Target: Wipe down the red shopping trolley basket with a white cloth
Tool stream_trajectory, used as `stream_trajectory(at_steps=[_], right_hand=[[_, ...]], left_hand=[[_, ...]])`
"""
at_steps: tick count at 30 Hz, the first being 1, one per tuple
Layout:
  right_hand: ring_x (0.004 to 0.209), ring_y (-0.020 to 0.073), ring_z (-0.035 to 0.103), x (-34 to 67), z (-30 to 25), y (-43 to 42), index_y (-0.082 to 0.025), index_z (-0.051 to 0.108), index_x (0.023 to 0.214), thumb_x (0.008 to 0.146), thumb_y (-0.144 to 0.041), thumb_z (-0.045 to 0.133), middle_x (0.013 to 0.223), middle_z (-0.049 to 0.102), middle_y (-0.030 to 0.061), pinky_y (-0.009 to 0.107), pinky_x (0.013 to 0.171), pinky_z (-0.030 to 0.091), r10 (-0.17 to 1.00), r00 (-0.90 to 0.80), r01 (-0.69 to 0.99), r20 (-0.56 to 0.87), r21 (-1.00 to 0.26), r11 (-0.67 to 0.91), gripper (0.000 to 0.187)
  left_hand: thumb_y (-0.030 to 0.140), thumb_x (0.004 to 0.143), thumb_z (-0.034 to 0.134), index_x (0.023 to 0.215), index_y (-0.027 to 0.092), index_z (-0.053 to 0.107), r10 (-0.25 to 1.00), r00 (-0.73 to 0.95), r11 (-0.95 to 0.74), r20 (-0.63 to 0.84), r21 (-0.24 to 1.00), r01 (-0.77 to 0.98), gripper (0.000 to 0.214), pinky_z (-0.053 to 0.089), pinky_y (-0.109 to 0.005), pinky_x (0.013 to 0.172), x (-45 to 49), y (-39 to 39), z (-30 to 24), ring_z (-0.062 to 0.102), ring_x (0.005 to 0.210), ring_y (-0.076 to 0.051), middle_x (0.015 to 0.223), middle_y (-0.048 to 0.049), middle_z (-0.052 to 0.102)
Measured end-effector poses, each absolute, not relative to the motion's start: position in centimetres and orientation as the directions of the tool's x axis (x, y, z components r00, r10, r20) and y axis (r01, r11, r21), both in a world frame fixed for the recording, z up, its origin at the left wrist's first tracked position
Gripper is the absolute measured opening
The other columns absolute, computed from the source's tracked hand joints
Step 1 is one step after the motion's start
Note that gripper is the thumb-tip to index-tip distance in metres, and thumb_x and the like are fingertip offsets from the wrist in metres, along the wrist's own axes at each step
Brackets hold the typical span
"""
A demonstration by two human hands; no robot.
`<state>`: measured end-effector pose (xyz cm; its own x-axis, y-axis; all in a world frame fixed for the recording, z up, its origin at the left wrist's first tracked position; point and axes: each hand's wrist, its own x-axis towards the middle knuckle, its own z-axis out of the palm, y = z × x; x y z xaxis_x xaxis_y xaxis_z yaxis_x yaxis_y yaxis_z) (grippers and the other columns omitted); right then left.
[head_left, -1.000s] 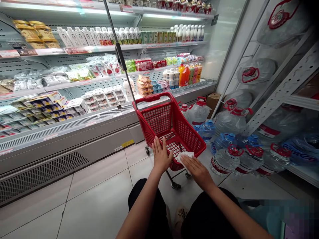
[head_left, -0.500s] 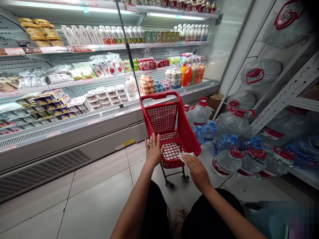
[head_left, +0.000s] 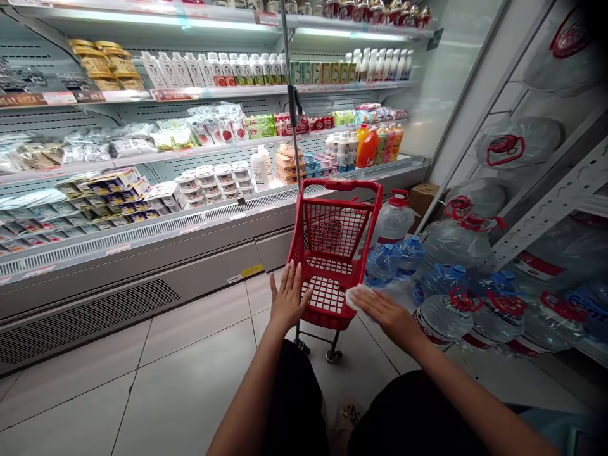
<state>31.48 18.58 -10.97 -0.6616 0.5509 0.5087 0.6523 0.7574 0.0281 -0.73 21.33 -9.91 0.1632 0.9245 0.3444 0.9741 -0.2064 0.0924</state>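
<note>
A red plastic shopping cart (head_left: pixel 325 318) with lattice walls stands on the tiles in front of my legs; its basket holds nothing that I can see. At the basket's near left edge, my left hand (head_left: pixel 286 299) has its fingers spread, palm toward the cart. It holds nothing, and whether it touches the rim I cannot tell. A white cloth or wipe (head_left: pixel 352 297) is pressed under the fingers of my right hand (head_left: pixel 382 311) at the near right edge of the basket.
An open fridge (head_left: pixel 204 247) runs along the left and front, its shelves stocked with milk, yogurt tubs and juice bottles. Large water bottles (head_left: pixel 444 316) crowd the floor at the right, beside a metal rack (head_left: pixel 532 209). A cardboard box (head_left: pixel 422 197) sits behind them.
The cart has turned and now faces me more squarely. My right hand has moved slightly right with the wipe, while my left stays spread by the left edge. The view has shifted a little left.
</note>
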Motion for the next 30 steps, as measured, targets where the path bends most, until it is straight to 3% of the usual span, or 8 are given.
stream_trajectory(at_steps=[5,9,13,18,23,30], right_hand=[[0.150,0.0210,0.045,29.1,-11.6,19.9,-0.027,0.024,0.168,0.102,-0.001,0.037,0.160,0.051,0.0041,0.048,0.125,0.043,0.568,-0.570,0.708,0.593,0.004,0.706,0.071],[0.150,0.0195,0.046,25.6,-12.8,17.0,-0.022,0.022,0.168,0.102,-0.001,0.039,0.160,0.051,0.0052,0.043,0.125,0.044,0.485,-0.648,0.628,0.587,0.051,0.777,0.071],[0.150,0.0172,0.046,25.3,-12.0,16.6,-0.024,0.024,0.167,0.103,-0.004,0.041,0.162,0.048,0.0025,0.040,0.127,0.041,0.433,-0.741,0.542,0.513,0.076,0.837,0.069],[0.149,0.0179,0.048,28.0,-10.3,21.5,-0.031,0.020,0.168,0.101,0.001,0.036,0.161,0.050,0.0003,0.046,0.127,0.041,0.531,-0.635,0.645,0.562,0.008,0.764,0.076],[0.151,0.0211,0.045,25.7,-11.2,21.8,-0.027,0.019,0.169,0.099,0.002,0.038,0.162,0.050,0.0043,0.048,0.127,0.041,0.554,-0.550,0.707,0.625,-0.005,0.708,0.078],[0.149,0.0183,0.048,23.0,-11.1,20.5,-0.025,0.013,0.169,0.100,-0.001,0.039,0.163,0.047,0.0035,0.043,0.126,0.041,0.452,-0.658,0.601,0.602,0.059,0.797,0.078]], left_hand=[[0.056,0.108,0.034,0.170,0.024,-0.008,0.931,0.093,-0.152,0.354,0.145,0.978,0.081,-0.007,-0.057,0.133,2.1,20.4,-10.3,0.014,0.164,-0.023,0.177,-0.0067,0.016],[0.050,0.110,0.031,0.170,0.027,-0.006,0.899,0.213,-0.284,0.383,0.140,0.949,0.074,0.004,-0.048,0.136,4.3,18.6,-11.0,0.015,0.163,-0.018,0.175,-0.0007,0.022],[0.048,0.111,0.031,0.170,0.027,-0.004,0.899,0.221,-0.286,0.379,0.126,0.950,0.072,0.009,-0.046,0.135,2.7,18.1,-10.9,0.016,0.163,-0.019,0.175,0.0002,0.024],[0.051,0.110,0.031,0.169,0.027,-0.008,0.924,0.166,-0.221,0.345,0.127,0.967,0.074,0.006,-0.048,0.135,-0.5,18.8,-10.3,0.019,0.163,-0.020,0.175,-0.0002,0.023],[0.055,0.110,0.028,0.168,0.026,-0.016,0.938,0.056,-0.120,0.343,0.169,0.978,0.078,0.004,-0.052,0.135,-0.3,19.1,-9.2,0.022,0.162,-0.022,0.175,-0.0029,0.023],[0.060,0.109,0.027,0.166,0.025,-0.022,0.892,0.224,-0.296,0.393,0.133,0.946,0.083,0.021,-0.047,0.133,3.2,17.6,-8.8,0.025,0.161,-0.021,0.175,-0.0015,0.023]])
